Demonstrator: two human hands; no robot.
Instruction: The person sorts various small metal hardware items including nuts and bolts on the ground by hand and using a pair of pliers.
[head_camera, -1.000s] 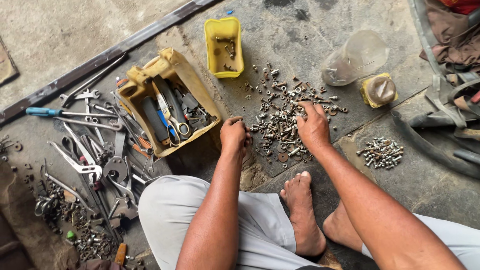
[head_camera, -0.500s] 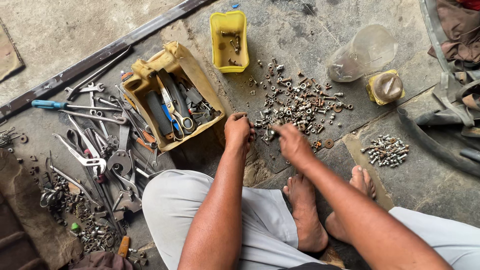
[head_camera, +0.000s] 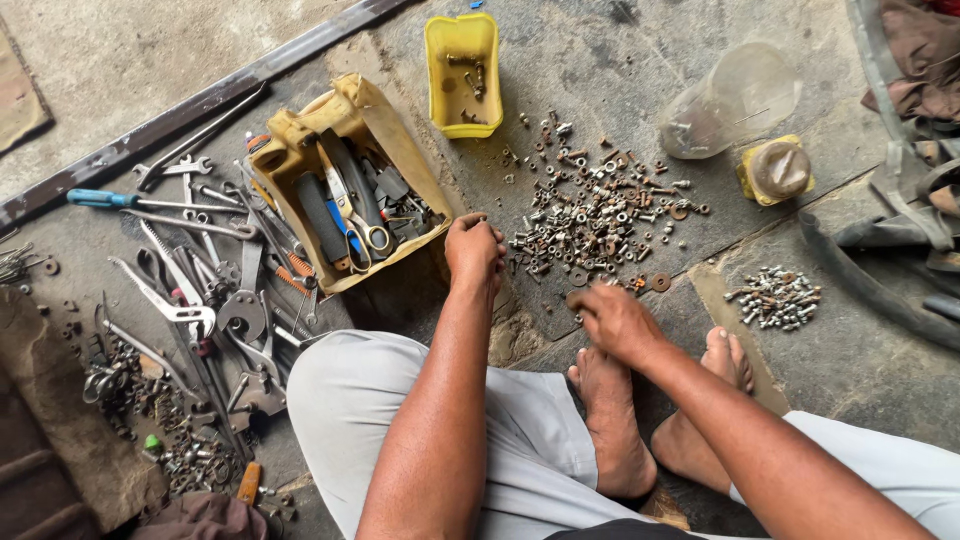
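Down on the concrete floor we go, and the person sits cross-legged with both bare feet tucked in front. The left hand sits curled into a loose fist at the near left edge of the scattered pile of rusty nuts, bolts and washers, knuckles up; whether anything is pinched inside those closed fingers cannot be told from this angle. The right hand hangs low at the pile's near edge, just above the right foot, fingers bent downward toward the floor, and what sits under them is hidden, so its hold cannot be told either. The pile itself spreads across the floor between the two hands and the yellow plastic tub, which stands beyond it with a few bolts inside. Just left of the left hand stands a worn yellow toolbox, packed with scissors, files and dark-handled tools. Further left, spanners, pliers and a blue-handled screwdriver lie fanned out across the ground, with more small hardware strewn near the left knee. Off to the right, well apart from the main pile, lies a smaller cluster of shinier silver bolts. Beyond that, a clear plastic jar lies on its side beside a small yellow-capped container, and a long metal bar runs diagonally across the top left.
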